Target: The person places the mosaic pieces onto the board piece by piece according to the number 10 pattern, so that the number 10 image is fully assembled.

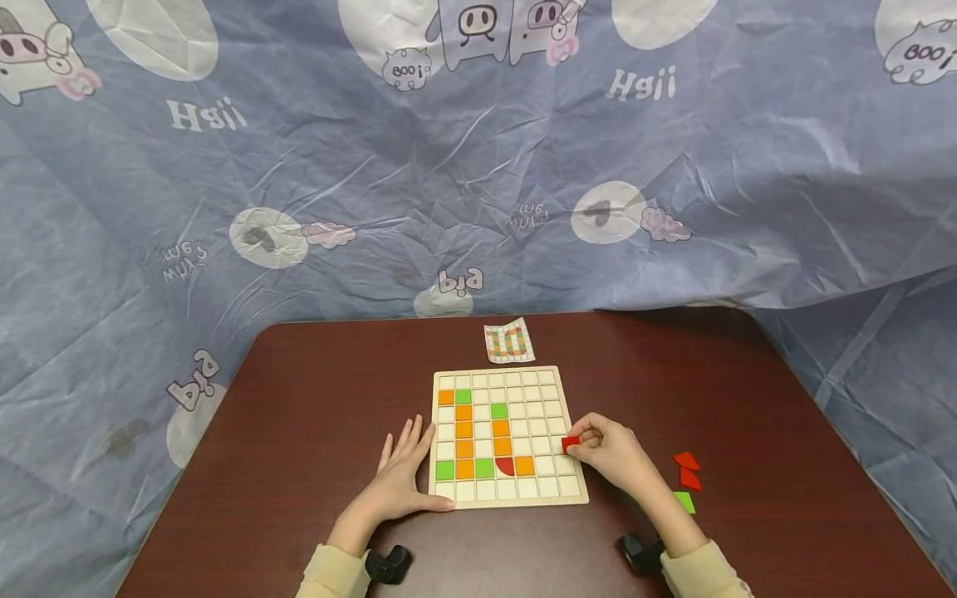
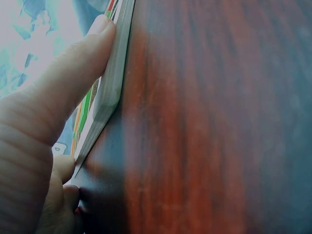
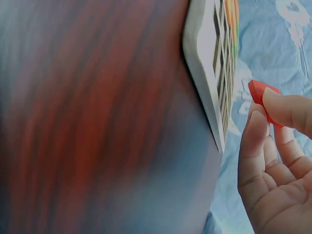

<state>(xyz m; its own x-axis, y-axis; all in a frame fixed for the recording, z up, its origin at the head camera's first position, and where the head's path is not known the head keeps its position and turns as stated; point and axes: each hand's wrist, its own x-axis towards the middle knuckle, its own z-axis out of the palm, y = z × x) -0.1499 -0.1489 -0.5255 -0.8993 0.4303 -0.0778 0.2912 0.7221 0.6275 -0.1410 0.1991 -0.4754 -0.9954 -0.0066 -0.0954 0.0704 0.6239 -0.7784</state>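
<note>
A wooden grid board [image 1: 521, 502] lies on the table with orange, green and one red quarter-round tile [image 1: 505, 467] in its cells. My left hand [image 1: 399, 480] is spread along the board's left side, its thumb over the near-left corner and its fingers straight at the edge. In the left wrist view, the thumb [image 2: 80, 63] presses on the board's rim. Between thumb and fingertips, my right hand [image 1: 615, 453] pinches a red tile [image 3: 258, 91] over the board's right edge. The fingers partly cover that tile's outline.
Two loose red tiles [image 1: 689, 478] and a green tile [image 1: 684, 502] lie to the right, beside the right forearm. A small pattern card [image 1: 509, 341] with coloured squares rests behind the board. A patterned blue cloth [image 1: 419, 166] hangs behind the table [image 1: 336, 390].
</note>
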